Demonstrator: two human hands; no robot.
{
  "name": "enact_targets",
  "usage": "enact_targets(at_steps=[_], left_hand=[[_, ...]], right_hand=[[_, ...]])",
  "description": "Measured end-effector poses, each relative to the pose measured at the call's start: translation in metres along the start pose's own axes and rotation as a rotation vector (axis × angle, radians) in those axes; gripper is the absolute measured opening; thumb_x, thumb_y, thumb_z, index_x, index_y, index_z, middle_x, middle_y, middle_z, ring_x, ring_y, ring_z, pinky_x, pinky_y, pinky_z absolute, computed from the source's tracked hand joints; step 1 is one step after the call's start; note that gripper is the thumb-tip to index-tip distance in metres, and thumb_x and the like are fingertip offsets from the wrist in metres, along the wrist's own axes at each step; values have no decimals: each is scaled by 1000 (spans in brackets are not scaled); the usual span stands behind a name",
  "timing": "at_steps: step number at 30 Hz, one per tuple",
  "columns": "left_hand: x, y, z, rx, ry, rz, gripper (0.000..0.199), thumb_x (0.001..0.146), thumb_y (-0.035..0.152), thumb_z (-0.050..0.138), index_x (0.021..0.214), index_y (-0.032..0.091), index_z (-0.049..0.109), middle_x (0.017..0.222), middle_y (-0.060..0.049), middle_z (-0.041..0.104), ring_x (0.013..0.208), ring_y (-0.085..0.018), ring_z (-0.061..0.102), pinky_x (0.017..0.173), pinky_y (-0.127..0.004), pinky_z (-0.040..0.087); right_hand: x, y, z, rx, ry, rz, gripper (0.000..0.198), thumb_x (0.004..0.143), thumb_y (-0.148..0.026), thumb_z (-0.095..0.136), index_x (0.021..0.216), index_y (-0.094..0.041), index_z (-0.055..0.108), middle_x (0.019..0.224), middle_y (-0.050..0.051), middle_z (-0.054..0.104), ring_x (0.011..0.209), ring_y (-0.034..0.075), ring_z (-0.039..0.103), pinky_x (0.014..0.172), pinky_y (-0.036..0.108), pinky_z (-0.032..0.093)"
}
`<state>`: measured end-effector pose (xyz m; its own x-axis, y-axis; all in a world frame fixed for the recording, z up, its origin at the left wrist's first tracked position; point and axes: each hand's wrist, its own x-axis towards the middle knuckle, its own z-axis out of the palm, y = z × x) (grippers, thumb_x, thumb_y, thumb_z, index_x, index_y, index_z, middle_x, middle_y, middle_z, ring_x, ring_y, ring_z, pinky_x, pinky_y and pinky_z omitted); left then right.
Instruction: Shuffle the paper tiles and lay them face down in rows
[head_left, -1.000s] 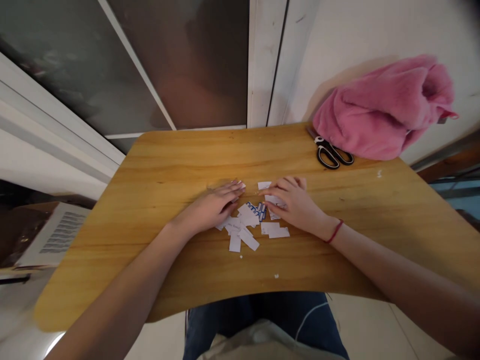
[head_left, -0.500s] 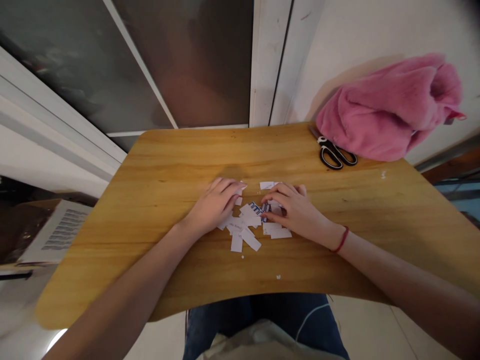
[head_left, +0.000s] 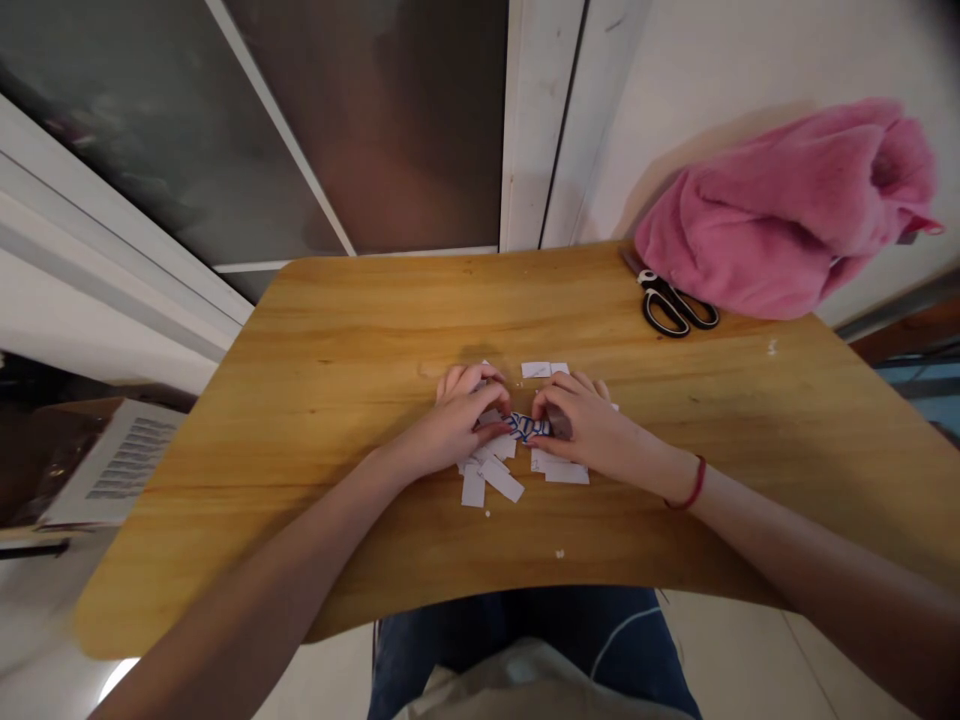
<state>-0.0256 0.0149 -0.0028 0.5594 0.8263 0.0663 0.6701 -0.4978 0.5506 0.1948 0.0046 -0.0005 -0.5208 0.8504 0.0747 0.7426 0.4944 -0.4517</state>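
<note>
Between my hands is a small bunch of paper slips with bold blue markings (head_left: 531, 427). My left hand (head_left: 454, 425) has its thumb and index finger curled at the bunch's left end. At the right end my right hand (head_left: 600, 430), a red string round its wrist, pinches the bunch between thumb and fingers. Under and beside my left hand lies a loose pile of white paper slips (head_left: 502, 480). More white slips (head_left: 568, 470) lie below my right hand, and two others (head_left: 535, 370) are side by side beyond the fingers. My hands partly cover several slips.
The wooden table (head_left: 360, 330) bears black-handled scissors (head_left: 675, 305) at its far right. They lie against a pink plush cloth item (head_left: 780, 220). Tiny white scraps (head_left: 559, 553) dot the tabletop. A cardboard box (head_left: 124, 460) stands left of the table, and a glass-panelled door (head_left: 375, 120) is behind it.
My left hand has moved right, off the left part of the pile, and its fingers have curled in to the blue-marked slips. My right fingers have closed on the other end.
</note>
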Motion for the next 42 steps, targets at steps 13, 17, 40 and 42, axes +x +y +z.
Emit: enact_targets(at_steps=[13, 17, 40, 42], left_hand=[[-3, -1, -2, 4, -52, 18, 22, 83, 33, 64, 103, 24, 57, 125, -6, 46, 119, -27, 37, 104, -47, 32], [-6, 1, -6, 6, -106, 45, 30, 78, 36, 70, 104, 25, 58, 128, -7, 43, 125, -29, 34, 106, -50, 29], [-11, 6, -17, -57, -189, 72, 7, 81, 26, 65, 84, 23, 59, 122, -4, 47, 126, -26, 36, 106, -48, 33], [-10, 9, -22, -111, -182, 46, 3, 84, 26, 60, 84, 23, 59, 121, -4, 48, 125, -25, 38, 107, -46, 34]], right_hand=[[5, 8, -12, 377, 135, 28, 33, 80, -32, 65, 106, -20, 48, 89, 3, 63, 78, 16, 58, 74, 31, 44], [15, 30, -14, 198, 372, 60, 10, 82, -20, 58, 91, -18, 55, 89, 5, 60, 76, 16, 56, 67, 30, 45], [-2, -13, 2, -43, -5, -88, 27, 78, -43, 71, 94, -23, 65, 102, 5, 57, 102, 24, 44, 89, 40, 33], [-1, -12, 1, -9, -19, -87, 22, 78, -39, 71, 93, -24, 66, 101, 4, 57, 102, 24, 44, 90, 40, 31]])
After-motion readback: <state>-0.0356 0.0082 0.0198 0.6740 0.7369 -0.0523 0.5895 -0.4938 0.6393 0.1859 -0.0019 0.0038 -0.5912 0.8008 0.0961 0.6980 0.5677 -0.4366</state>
